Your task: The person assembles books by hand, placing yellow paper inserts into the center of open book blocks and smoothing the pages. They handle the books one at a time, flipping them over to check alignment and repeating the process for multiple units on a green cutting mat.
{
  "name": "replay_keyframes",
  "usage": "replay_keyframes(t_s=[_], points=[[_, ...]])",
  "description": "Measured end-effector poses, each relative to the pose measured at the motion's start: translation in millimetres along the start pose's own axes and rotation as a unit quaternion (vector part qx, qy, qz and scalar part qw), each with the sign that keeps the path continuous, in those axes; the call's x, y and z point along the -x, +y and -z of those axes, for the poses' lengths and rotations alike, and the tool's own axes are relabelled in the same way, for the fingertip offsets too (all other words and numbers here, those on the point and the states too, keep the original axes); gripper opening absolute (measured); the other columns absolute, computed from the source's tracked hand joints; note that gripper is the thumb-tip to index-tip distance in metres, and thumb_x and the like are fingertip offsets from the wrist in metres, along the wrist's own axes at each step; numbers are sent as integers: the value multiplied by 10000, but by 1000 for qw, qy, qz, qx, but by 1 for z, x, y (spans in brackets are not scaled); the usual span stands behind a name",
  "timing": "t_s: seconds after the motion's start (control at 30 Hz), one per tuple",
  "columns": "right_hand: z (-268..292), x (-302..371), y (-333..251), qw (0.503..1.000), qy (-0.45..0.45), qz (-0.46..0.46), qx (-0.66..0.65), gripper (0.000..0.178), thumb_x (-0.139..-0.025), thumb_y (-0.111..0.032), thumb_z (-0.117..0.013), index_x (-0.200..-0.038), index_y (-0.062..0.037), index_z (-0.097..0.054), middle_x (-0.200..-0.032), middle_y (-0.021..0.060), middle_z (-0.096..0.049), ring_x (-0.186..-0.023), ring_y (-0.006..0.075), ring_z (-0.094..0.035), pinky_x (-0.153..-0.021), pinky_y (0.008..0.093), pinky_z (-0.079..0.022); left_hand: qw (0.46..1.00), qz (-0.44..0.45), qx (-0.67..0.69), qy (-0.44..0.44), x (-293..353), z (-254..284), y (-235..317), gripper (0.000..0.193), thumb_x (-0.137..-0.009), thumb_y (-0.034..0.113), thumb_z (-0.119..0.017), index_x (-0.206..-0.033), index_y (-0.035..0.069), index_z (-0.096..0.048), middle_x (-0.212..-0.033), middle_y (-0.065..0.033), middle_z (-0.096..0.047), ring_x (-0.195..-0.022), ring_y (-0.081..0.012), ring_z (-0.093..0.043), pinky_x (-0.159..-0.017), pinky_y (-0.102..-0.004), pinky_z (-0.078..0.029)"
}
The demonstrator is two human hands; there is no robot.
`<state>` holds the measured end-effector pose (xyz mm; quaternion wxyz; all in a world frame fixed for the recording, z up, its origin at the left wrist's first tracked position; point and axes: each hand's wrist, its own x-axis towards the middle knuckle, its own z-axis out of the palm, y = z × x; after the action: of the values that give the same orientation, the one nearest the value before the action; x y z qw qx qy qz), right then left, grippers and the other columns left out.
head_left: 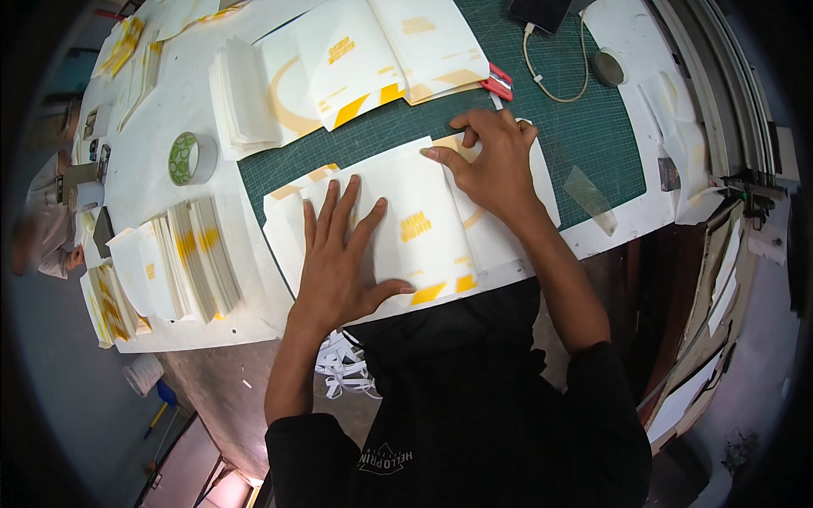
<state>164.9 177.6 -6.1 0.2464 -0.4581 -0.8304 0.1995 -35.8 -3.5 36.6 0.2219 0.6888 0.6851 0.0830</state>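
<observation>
A white printed paper cover [423, 254] with yellow lettering and yellow stripes lies across the front of the green cutting mat [601, 140]. Over its left part rests my left hand [332, 275], flat, with fingers spread and thumb stretched toward the near edge. My right hand [500, 165] is at the cover's upper right corner. Its thumb tip touches the paper's edge, while the bent fingers arch beyond it, apart from the thumb. Other white sheet parts with yellow-orange print show underneath on both sides. What lies beneath my palms is hidden.
Behind lie more printed covers [351, 59] beside a red-handled cutter [498, 82]. A green-and-white tape roll [192, 159] and stacked folded covers [190, 258] stand left. A cable [542, 80] runs to a dark device [542, 13]. Another person's sleeve [51, 216] shows far left.
</observation>
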Motion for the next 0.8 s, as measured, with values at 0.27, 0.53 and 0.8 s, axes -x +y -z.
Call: replay_keyframes(t_s=[0.27,0.53,0.8], points=[[10,6,-4,999,-37,17,6,484,-821,-377,-911,-1155,-90,-710,-1003,86,-700,-1030,267,-580,-950,515,-309,1000,-1,-4,7,-1,1,2,1160,-611,614,-958,-1557,107,-517,-1737,-234,-261,-1635,-454,-152,-1314,-667,-59],[66,110,-10,991,-133,28,21,609,-777,-363,-951,-1254,-85,-694,-980,56,-624,-986,245,-566,-1026,503,-319,1000,0,-2,4,0,3,4,1150,-627,582,-969,-1572,115,-510,-1740,-223,-257,-1641,-435,-139,-1323,-644,-48],[120,116,110,970,43,-177,159,580,-830,-454,-913,-1127,-25,-661,-1085,179,-668,-1189,355,-594,-1071,557,-402,1000,-2,-4,14,2,-1,3,1163,-617,576,-983,-1580,126,-512,-1745,-219,-249,-1649,-419,-117,-1325,-637,-30]])
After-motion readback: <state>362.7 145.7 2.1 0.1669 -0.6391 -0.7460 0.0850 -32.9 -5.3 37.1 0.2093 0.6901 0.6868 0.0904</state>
